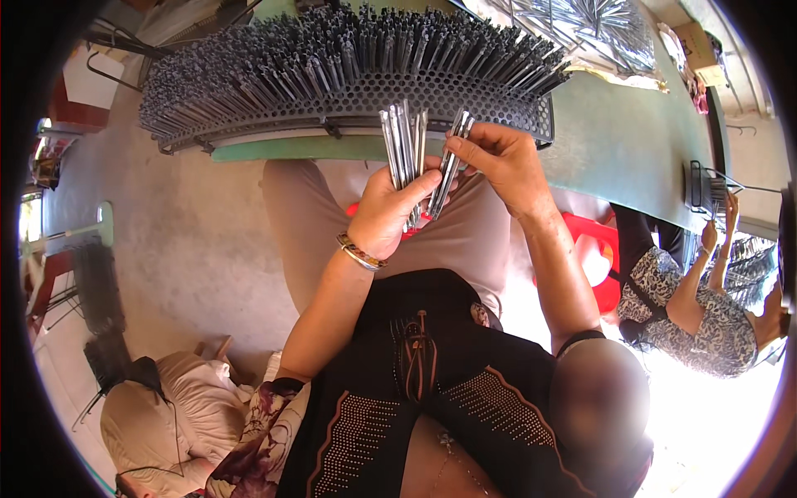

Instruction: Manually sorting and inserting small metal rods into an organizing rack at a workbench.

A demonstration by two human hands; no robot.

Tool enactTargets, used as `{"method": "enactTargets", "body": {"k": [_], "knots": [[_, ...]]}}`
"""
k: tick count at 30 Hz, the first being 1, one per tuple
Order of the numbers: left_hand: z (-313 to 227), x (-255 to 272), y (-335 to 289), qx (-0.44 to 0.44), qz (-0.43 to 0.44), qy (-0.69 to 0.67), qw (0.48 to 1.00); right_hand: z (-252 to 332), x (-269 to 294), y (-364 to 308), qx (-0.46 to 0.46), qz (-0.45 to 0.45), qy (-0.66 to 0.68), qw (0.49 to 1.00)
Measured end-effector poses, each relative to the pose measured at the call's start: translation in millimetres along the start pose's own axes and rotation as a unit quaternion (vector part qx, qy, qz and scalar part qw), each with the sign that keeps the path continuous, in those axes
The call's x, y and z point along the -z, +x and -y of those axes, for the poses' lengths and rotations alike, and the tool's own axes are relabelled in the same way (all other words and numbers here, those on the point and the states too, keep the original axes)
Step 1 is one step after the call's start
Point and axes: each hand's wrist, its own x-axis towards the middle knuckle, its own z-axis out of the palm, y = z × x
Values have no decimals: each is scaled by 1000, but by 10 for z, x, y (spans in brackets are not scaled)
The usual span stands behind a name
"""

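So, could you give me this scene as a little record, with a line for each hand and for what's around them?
Left hand: holds a fanned bundle of slim silvery strips
Right hand: pinches a few similar strips between thumb and fingers
Beyond the hands: black perforated rack, crowded with dark, slender pieces
Surface at right: green tabletop
Far upper right: loose heap of silvery pieces
Nearby: another person in patterned clothing, at the right
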Motion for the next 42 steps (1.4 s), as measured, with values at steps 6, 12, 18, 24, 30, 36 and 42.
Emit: {"method": "enactTargets", "body": {"k": [6,12,18,24,30,36,42], "knots": [[2,1,-1,3,-47,5,999,77,-20,25,10,-34,-4,999],[-97,-46,26,30,-28,-93,995,506,5,246,224,-188,9,956],[-97,-19,57,44,-8,-71,996,329,-1,819,319,-208,-15,925],[-82,35,22,56,-5,-65,996,376,-47,818,341,-225,-82,909],[-138,23,0,64,-12,-64,996,415,-113,807,343,-230,-128,902],[-113,49,-7,36,-3,-59,998,412,-136,812,372,-238,-174,880],[-135,27,-24,61,-18,-69,996,346,-141,872,379,-272,-189,864]]}}
